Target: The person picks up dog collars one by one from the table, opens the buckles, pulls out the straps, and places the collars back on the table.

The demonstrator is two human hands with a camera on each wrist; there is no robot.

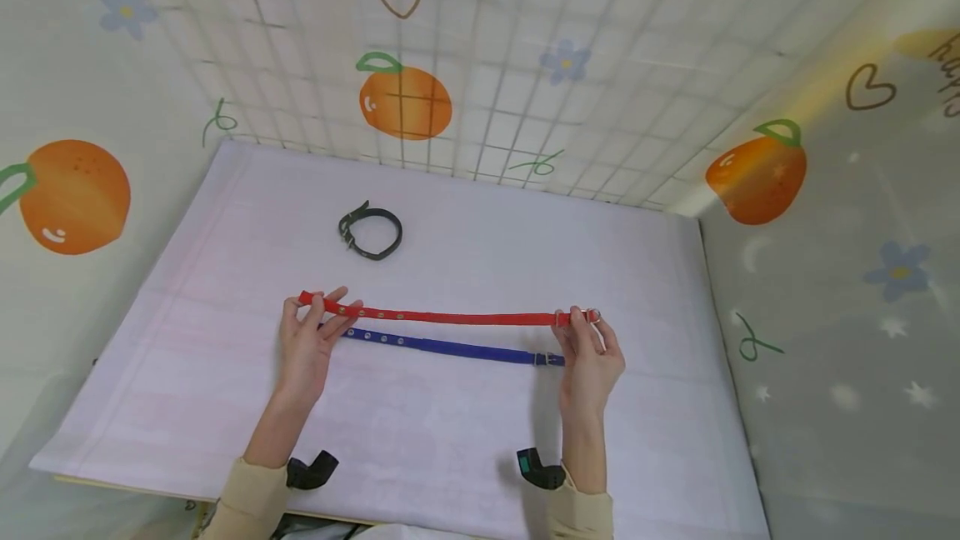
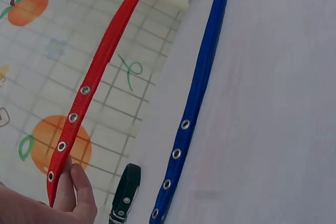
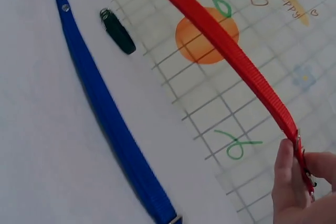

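Red strap [image 1: 465, 318] spans the two hands, left hand [image 1: 303, 352] pinching its holed end, right hand [image 1: 588, 365] its metal-fitted end, fingers nearly closed; light, even tension should suit, clear of blue strap [image 1: 465, 348] wristward, dark collar [image 1: 390, 255] beyond left fingertips.

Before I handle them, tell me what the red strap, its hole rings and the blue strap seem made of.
Red strap: probably woven synthetic webbing, mostly matte; fine cross ribs show.
Hole rings: apparently metal, silvery and shiny.
Blue strap: likely similar webbing, though its weave shows less clearly.
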